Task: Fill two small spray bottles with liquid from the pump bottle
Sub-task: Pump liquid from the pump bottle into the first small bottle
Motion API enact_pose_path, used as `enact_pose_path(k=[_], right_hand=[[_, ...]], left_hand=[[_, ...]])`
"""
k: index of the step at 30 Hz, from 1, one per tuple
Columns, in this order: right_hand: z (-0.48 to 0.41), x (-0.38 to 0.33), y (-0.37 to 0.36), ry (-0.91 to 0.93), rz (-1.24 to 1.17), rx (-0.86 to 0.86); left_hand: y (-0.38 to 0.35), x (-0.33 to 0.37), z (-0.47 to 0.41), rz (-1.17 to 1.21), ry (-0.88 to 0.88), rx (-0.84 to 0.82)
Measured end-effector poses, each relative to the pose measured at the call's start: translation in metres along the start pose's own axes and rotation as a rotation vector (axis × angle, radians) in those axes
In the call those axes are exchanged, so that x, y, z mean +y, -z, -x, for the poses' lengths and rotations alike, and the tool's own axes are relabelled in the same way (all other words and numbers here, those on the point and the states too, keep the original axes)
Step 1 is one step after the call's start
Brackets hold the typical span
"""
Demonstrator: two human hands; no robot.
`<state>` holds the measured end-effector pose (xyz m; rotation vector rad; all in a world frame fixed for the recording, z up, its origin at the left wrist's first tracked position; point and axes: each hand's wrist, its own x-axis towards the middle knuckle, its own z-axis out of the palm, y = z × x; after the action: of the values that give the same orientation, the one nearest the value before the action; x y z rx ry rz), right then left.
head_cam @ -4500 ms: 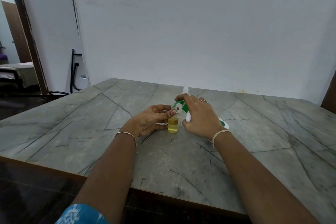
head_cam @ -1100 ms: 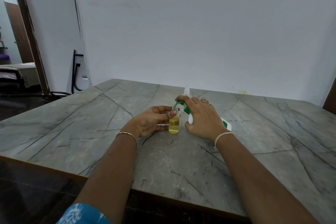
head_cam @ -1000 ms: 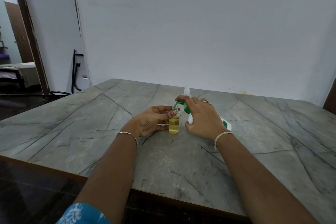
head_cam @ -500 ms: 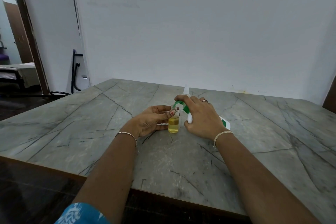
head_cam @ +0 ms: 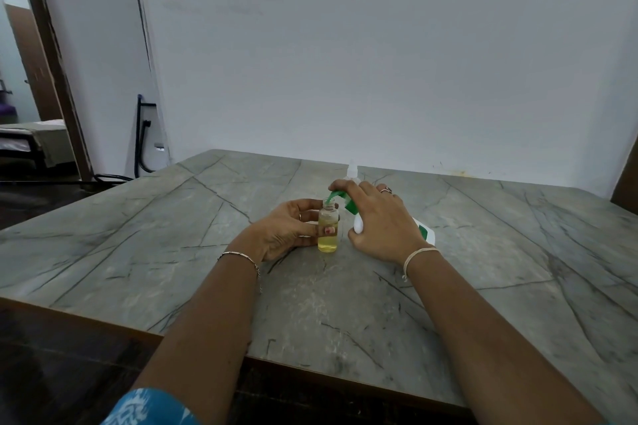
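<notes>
A small clear spray bottle point(head_cam: 328, 231) stands upright and uncapped on the table, more than half full of yellow liquid. My left hand point(head_cam: 286, 231) holds it from the left, fingers curled round its body. My right hand point(head_cam: 378, 222) lies over the white pump bottle point(head_cam: 426, 233) and presses its green pump head point(head_cam: 340, 198), whose spout sits over the small bottle's mouth. Behind my right hand the white top of a second spray bottle point(head_cam: 352, 171) sticks up; its body is hidden.
The grey marble table point(head_cam: 172, 235) has a brown front edge close to me and meets a white wall at the back. An open doorway and a black cable are at the left.
My left fingers have slid down the small bottle's body. The liquid level looks slightly higher than several seconds ago. My right hand stays on the pump.
</notes>
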<state>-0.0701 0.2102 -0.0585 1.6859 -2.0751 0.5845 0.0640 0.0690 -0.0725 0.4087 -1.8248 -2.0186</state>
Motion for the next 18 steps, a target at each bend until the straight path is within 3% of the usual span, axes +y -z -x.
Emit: enact_pose_path(k=[18], right_hand=[[0.0024,-0.0014,0.0015,0.005,0.027,0.004]], left_hand=[[-0.0049,-0.0002,-0.0001,-0.016,-0.021,0.040]])
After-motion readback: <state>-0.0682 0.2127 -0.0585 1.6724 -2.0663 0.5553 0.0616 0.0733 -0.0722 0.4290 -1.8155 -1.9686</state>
